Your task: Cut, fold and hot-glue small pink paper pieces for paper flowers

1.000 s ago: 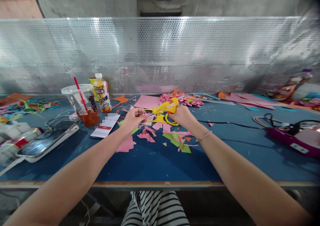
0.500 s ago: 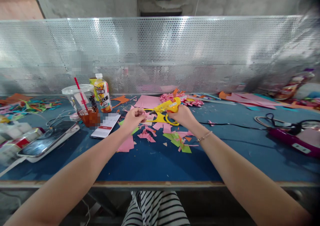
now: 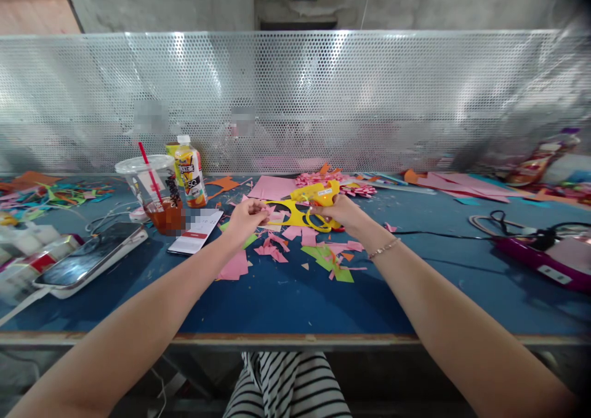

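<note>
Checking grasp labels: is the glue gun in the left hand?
No, the yellow glue gun is gripped by the right hand; the left hand pinches a small pink paper piece.

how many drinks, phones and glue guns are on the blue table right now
drinks: 2, the plastic cup with a red straw and the juice bottle
phones: 2, the dark phone and the lit phone
glue guns: 1, the yellow glue gun by the right hand
total: 5
</note>
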